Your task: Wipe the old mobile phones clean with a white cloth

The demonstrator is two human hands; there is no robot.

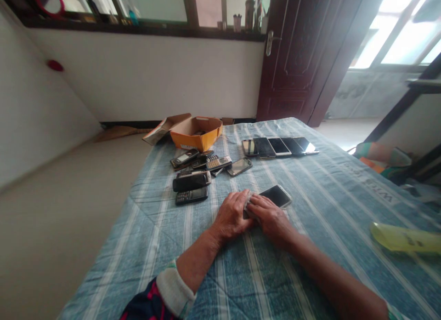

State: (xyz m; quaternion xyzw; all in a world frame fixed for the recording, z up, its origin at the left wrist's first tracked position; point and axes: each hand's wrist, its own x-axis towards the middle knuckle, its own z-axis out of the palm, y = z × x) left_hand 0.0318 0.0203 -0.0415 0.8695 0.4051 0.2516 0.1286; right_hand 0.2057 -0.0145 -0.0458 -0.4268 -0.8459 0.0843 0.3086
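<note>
Head view: we see both hands together over one white-framed phone (278, 194) on a blue striped bedsheet (161, 251). Phone lies flat, dark screen up, its far-right end sticking out past the hands. Left hand (230, 216) is at the near-left end, fingers bent and side by side; its grip underneath is hidden, so we can't tell whether it pinches the phone. Right hand (274, 219) lies across the phone, fingers pressed together and bent over a pale cloth (248, 204), squeezed between the hands.

Beyond the left hand we have two dark phones (191, 196), one just behind the other, then a loose pile of keypad phones (219, 162) with some overlapping. A touchscreen phone (240, 167) lies beside the pile. Behind that, an orange box (198, 140) stands with its lid open to the left. Further right, we count five phones side by side in a row (264, 148), screens up. Yellow-green thing (406, 238) at the right edge, well apart from the hands; we can't tell what it is. Brown door (296, 58) at the back.
</note>
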